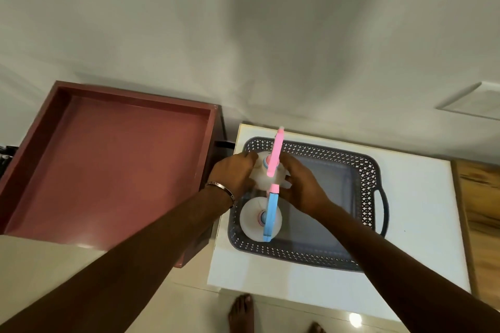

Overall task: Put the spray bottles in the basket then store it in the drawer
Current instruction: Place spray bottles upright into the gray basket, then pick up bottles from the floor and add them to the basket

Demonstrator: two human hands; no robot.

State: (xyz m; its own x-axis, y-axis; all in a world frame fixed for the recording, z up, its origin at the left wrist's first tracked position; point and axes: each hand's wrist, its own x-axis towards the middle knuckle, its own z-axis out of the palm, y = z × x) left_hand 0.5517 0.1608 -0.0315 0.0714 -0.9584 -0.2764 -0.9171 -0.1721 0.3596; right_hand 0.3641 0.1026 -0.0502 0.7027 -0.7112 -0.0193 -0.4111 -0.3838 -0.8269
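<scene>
A grey lattice basket with side handles sits on a white table. Inside its left end stands a white spray bottle with a blue head, upright and seen from above. Just behind it, a white spray bottle with a pink head is held upright at the basket's far left corner. My left hand grips that bottle's left side and my right hand grips its right side. The open reddish-brown drawer lies to the left, with nothing in it.
A pale wall fills the background, with a white switch plate at the right. A wooden surface borders the table on the right. My bare feet stand on the tiled floor below the table's front edge.
</scene>
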